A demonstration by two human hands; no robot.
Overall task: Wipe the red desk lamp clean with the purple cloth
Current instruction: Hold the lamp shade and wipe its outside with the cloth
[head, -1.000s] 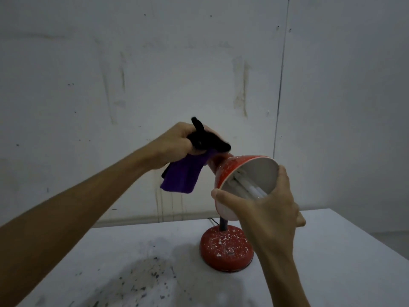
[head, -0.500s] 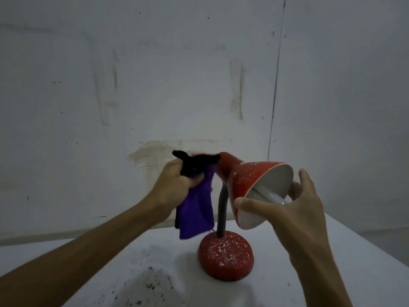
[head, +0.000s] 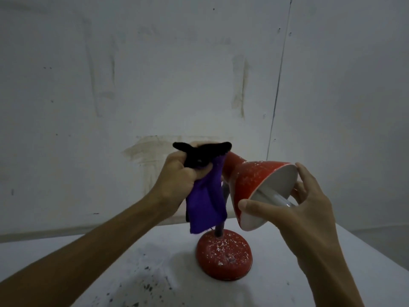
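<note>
The red desk lamp stands on a white table, its round speckled base (head: 224,258) near the middle. Its red shade (head: 252,180) tilts toward me, white inside, with the bulb partly showing. My right hand (head: 294,209) grips the shade's rim, thumb on the lower edge and fingers over the top. My left hand (head: 177,178) is closed on the purple cloth (head: 204,204), whose black edge sticks out above my fist. The cloth presses against the back of the shade's neck and hangs down in front of the dark stem.
The white table (head: 332,258) has dark specks and smudges near its front. Its right edge runs diagonally at the far right. A stained grey wall (head: 155,85) stands close behind the lamp.
The view has tilted, so lamp and hands sit lower in frame. My left hand with the cloth has shifted from the top of the shade to behind its neck. My right hand keeps its hold.
</note>
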